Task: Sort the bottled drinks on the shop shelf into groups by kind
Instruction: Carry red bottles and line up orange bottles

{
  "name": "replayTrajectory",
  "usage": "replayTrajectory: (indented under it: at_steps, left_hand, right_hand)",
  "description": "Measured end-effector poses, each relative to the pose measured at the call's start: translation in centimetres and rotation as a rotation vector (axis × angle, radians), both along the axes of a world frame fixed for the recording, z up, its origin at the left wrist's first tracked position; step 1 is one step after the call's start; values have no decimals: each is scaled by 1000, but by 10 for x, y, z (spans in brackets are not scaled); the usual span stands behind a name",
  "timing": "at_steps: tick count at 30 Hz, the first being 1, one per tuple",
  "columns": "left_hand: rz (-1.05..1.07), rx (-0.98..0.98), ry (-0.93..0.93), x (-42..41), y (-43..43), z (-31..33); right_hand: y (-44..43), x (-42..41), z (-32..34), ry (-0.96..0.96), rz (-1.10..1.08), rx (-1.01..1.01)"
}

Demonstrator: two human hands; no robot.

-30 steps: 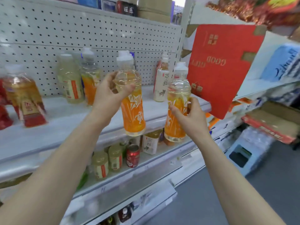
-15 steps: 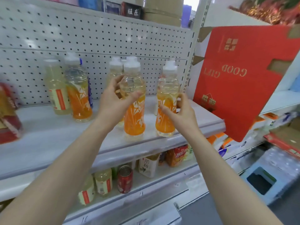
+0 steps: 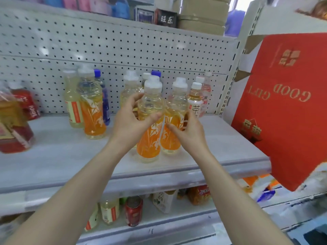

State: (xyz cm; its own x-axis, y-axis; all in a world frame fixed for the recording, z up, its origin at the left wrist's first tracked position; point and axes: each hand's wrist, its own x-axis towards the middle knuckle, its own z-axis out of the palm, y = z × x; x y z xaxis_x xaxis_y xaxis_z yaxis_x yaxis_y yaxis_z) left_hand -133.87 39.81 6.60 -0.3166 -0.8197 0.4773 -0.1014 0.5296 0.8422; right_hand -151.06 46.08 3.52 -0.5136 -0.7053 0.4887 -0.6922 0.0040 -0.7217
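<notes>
Left of the red box (image 3: 283,106), level with it: three orange-label bottles (image 3: 92,115), plus one like-shaped bottle (image 3: 130,89) with its label hidden; one pale bottle (image 3: 72,106) with a red-striped label; two blue-capped bottles (image 3: 105,103); at least two white-label tea bottles (image 3: 195,103). Below and left of the red box: one red can (image 3: 133,210); one carton (image 3: 161,200); two pale red-striped bottles (image 3: 109,211), blurred.

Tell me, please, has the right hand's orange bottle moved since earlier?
Yes. The right hand carried its orange bottle from in front of the shelf onto it.
</notes>
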Motion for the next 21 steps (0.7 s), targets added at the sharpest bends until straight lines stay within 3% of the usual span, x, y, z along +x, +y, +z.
replayTrajectory:
  at_steps: [10, 15, 18, 21]
  left_hand:
    - [263, 18, 10, -43, 23, -5]
    - [380, -18, -25, -58, 29, -5]
    - [413, -39, -72, -59, 30, -4]
    - [423, -51, -108, -59, 29, -4]
  right_hand:
    - [0, -34, -5, -36, 203, 1]
    - [7, -42, -5, 41, 262, -9]
    - [17, -52, 3, 81, 224, -45]
    - [20, -75, 16, 99, 79, -206]
